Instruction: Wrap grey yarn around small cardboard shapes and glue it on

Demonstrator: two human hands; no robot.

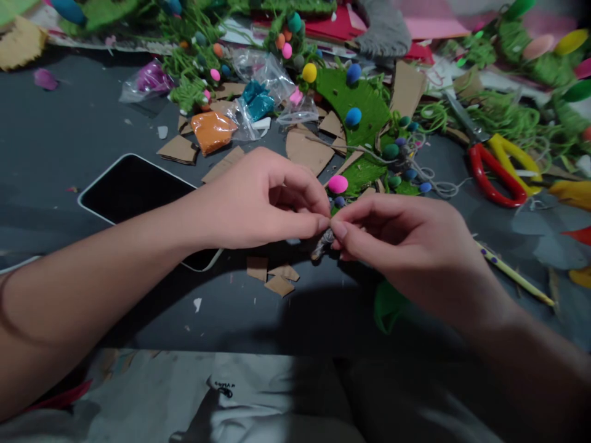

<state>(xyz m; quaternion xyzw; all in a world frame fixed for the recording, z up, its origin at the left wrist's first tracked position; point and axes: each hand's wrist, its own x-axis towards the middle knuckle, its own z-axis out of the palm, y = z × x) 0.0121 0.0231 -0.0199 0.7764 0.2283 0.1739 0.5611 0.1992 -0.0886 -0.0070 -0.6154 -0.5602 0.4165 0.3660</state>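
Both hands meet near the middle of the head view, fingertips touching, over a small piece wound with grey yarn (327,237). My left hand (277,203) pinches the yarn piece's upper end between thumb and forefinger. On the other side, my right hand (392,234) pinches it with thumb and forefinger too. A brown tip shows at the piece's lower end; its upper part is hidden by the fingers. Just behind the fingertips is a bright pink oval bead (338,184). Small cardboard scraps (279,285) lie on the dark table below the left hand.
A phone (133,187) lies under my left forearm. Red-and-yellow scissors (496,178) and a yellow pen-like stick (514,274) are at the right. Behind the hands are an orange packet (213,131), a teal packet (257,100), green felt (355,101) and green yarn (503,111).
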